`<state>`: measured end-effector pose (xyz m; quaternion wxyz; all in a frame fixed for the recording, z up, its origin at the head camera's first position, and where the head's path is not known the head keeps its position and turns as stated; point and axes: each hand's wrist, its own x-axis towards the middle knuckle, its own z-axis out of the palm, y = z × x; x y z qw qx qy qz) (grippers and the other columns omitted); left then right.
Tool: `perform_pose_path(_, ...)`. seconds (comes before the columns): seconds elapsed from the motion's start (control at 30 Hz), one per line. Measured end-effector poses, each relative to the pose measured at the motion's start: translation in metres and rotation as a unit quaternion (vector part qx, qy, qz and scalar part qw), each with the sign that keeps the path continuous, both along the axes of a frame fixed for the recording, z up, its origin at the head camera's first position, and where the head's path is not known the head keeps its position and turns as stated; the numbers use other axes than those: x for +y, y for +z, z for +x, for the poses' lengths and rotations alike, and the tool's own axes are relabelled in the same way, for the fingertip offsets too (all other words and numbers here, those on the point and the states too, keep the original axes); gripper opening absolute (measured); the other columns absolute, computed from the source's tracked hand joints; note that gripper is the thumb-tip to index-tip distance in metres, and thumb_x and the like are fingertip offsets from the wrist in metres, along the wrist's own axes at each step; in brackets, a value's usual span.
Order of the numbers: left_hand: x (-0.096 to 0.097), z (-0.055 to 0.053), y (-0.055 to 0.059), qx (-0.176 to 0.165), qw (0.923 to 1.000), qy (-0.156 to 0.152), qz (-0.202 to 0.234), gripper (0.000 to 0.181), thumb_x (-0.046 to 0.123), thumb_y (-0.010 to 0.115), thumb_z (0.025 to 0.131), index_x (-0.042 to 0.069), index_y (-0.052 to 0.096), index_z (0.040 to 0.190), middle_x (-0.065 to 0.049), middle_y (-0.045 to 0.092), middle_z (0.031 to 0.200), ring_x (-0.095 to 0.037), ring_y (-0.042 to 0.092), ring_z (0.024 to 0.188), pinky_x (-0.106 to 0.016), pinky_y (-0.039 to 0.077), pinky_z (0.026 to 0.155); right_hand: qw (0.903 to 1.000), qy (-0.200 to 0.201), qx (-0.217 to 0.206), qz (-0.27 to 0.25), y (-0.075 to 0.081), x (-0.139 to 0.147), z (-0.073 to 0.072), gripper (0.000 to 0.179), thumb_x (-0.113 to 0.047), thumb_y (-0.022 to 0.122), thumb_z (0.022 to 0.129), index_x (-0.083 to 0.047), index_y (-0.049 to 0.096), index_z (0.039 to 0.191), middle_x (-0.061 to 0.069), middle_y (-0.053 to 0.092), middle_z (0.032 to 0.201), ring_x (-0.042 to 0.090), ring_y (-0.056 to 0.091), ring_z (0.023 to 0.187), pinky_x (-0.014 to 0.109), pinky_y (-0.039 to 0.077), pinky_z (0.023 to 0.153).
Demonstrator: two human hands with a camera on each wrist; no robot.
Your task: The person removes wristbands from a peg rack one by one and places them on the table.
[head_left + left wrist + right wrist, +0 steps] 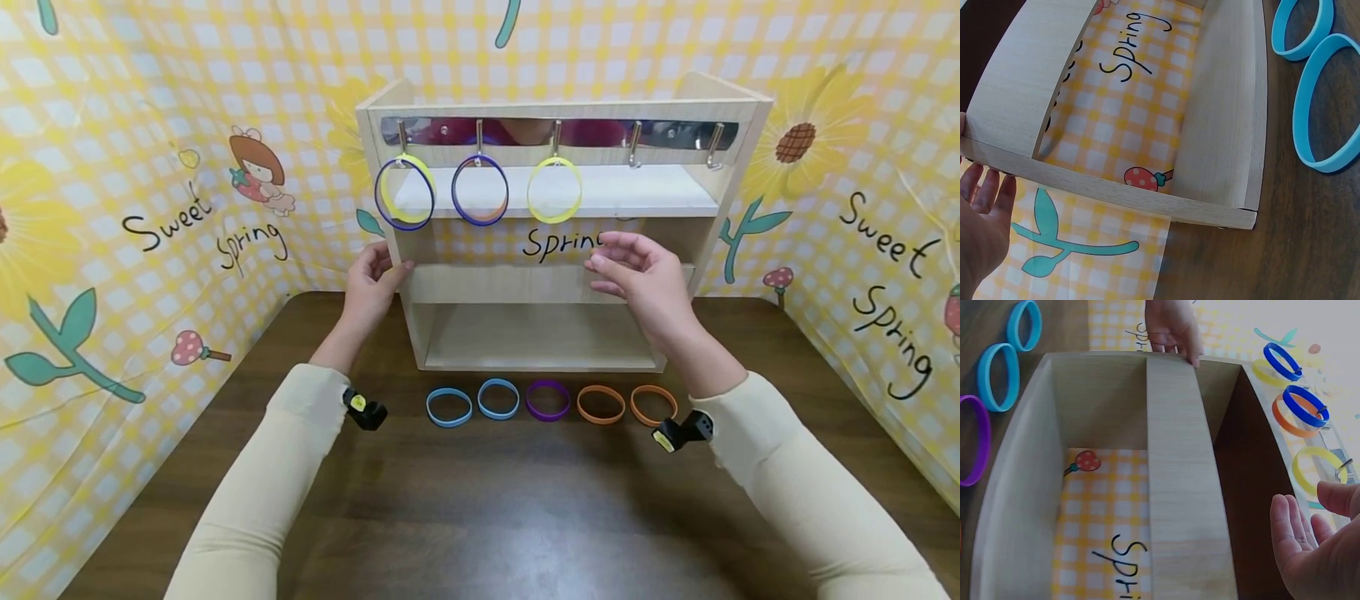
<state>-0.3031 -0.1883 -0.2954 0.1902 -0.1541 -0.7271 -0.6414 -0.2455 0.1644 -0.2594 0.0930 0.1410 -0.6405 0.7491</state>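
A pale wooden shelf [487, 285] stands on the table. My left hand [371, 283] grips its left side panel, with the thumb on the front edge and the fingers [1004, 199] along the outer face. In front of the shelf, below a yellow wristband [531, 200], my right hand [648, 279] is raised with its fingers loosely bent and nothing in them. That yellow wristband hangs alone on the middle hook [557, 137]. A blue wristband [454, 204] hangs with an orange one on the second hook from the left. Another blue wristband [408, 227] shares the leftmost hook with a yellow one.
Two hooks on the right, including the end hook [716, 146], carry nothing. Before the shelf, a row of wristbands lies on the table: two light blue [450, 423], one purple [548, 417] and two orange [601, 421]. Checked cloth [315, 50] surrounds the table.
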Motion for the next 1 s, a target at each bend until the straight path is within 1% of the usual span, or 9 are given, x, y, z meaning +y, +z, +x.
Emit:
perform_pose_path(0.1, 0.000, 0.000, 0.000, 0.006, 1.0000, -0.006, 0.004, 0.040, 0.003, 0.062, 0.090, -0.011, 0.051, 0.125, -0.023, 0.055, 0.121, -0.026, 0.055, 0.109, -0.023, 0.048, 0.081, 1.0000, -0.004, -0.002, -0.006, 0.008, -0.006, -0.004, 0.030, -0.004, 0.067, 0.091, 0.001, 0.058, 0.119, 0.010, 0.066, 0.103, 0.020, 0.067, 0.095, 0.029, 0.055, 0.076)
perform_pose_path(0.17, 0.000, 0.000, 0.000, 0.009, 0.9999, -0.009, 0.008, 0.040, 0.002, 0.062, 0.089, -0.011, 0.051, 0.125, -0.023, 0.055, 0.121, -0.027, 0.055, 0.110, -0.022, 0.048, 0.081, 0.9999, -0.009, -0.006, -0.009, 0.013, -0.009, -0.007, 0.031, -0.005, 0.067, 0.091, 0.001, 0.058, 0.120, 0.010, 0.066, 0.104, 0.020, 0.067, 0.095, 0.029, 0.055, 0.076)
perform_pose_path(0.23, 0.000, 0.001, 0.000, 0.013, 0.9998, -0.009, 0.007, 0.039, 0.001, 0.062, 0.089, -0.012, 0.052, 0.125, -0.019, 0.057, 0.117, -0.028, 0.055, 0.110, -0.022, 0.048, 0.081, 0.9998, -0.015, -0.008, -0.008, 0.017, -0.013, -0.010, 0.032, -0.006, 0.068, 0.090, 0.001, 0.058, 0.120, 0.010, 0.066, 0.104, 0.020, 0.067, 0.095, 0.029, 0.055, 0.076)
perform_pose_path(0.37, 0.000, 0.001, -0.001, 0.013, 0.9999, -0.008, 0.006, 0.038, 0.000, 0.061, 0.090, -0.011, 0.053, 0.124, -0.002, 0.058, 0.109, -0.028, 0.056, 0.109, -0.022, 0.048, 0.080, 0.9997, -0.019, -0.012, -0.010, 0.022, -0.019, -0.015, 0.035, -0.008, 0.069, 0.090, 0.000, 0.058, 0.122, 0.009, 0.066, 0.105, 0.021, 0.067, 0.096, 0.029, 0.055, 0.076)
perform_pose_path(0.5, 0.000, 0.002, 0.000, 0.009, 0.9999, -0.011, 0.006, 0.039, -0.001, 0.060, 0.090, -0.012, 0.051, 0.126, 0.001, 0.057, 0.108, -0.030, 0.055, 0.111, -0.023, 0.048, 0.081, 0.9995, -0.020, -0.020, -0.015, 0.025, -0.022, -0.018, 0.038, -0.009, 0.069, 0.090, 0.001, 0.057, 0.125, 0.010, 0.065, 0.107, 0.019, 0.067, 0.094, 0.029, 0.055, 0.075)
perform_pose_path(0.57, 0.001, 0.002, 0.000, 0.006, 0.9999, -0.012, 0.004, 0.039, 0.000, 0.060, 0.090, -0.013, 0.050, 0.126, -0.004, 0.058, 0.110, -0.032, 0.055, 0.112, -0.023, 0.048, 0.081, 0.9994, -0.021, -0.024, -0.013, 0.027, -0.024, -0.019, 0.039, -0.010, 0.069, 0.090, 0.001, 0.057, 0.126, 0.013, 0.063, 0.110, 0.018, 0.067, 0.093, 0.028, 0.055, 0.075)
perform_pose_path(0.73, 0.001, 0.002, 0.001, 0.004, 0.9999, -0.014, 0.000, 0.041, 0.000, 0.060, 0.091, -0.015, 0.048, 0.127, -0.028, 0.054, 0.123, -0.036, 0.053, 0.115, -0.023, 0.047, 0.083, 0.9992, -0.020, -0.035, -0.008, 0.030, -0.026, -0.022, 0.040, -0.011, 0.066, 0.092, 0.001, 0.056, 0.128, 0.016, 0.062, 0.116, 0.019, 0.068, 0.094, 0.029, 0.055, 0.075)
perform_pose_path(0.8, 0.001, 0.002, 0.001, 0.003, 0.9999, -0.012, -0.001, 0.041, 0.000, 0.060, 0.091, -0.015, 0.048, 0.127, -0.029, 0.053, 0.124, -0.032, 0.054, 0.113, -0.023, 0.047, 0.083, 0.9991, -0.018, -0.038, -0.006, 0.031, -0.028, -0.023, 0.040, -0.011, 0.066, 0.093, 0.002, 0.055, 0.129, 0.015, 0.063, 0.116, 0.018, 0.068, 0.092, 0.029, 0.055, 0.076)
perform_pose_path(1.0, 0.000, 0.002, 0.001, 0.003, 1.0000, -0.006, 0.002, 0.039, 0.000, 0.061, 0.090, -0.013, 0.050, 0.125, -0.004, 0.058, 0.110, -0.019, 0.057, 0.106, -0.023, 0.048, 0.081, 0.9985, -0.020, -0.047, -0.017, 0.035, -0.034, -0.025, 0.035, -0.011, 0.066, 0.092, 0.002, 0.057, 0.123, 0.017, 0.062, 0.119, 0.020, 0.069, 0.090, 0.030, 0.055, 0.075)
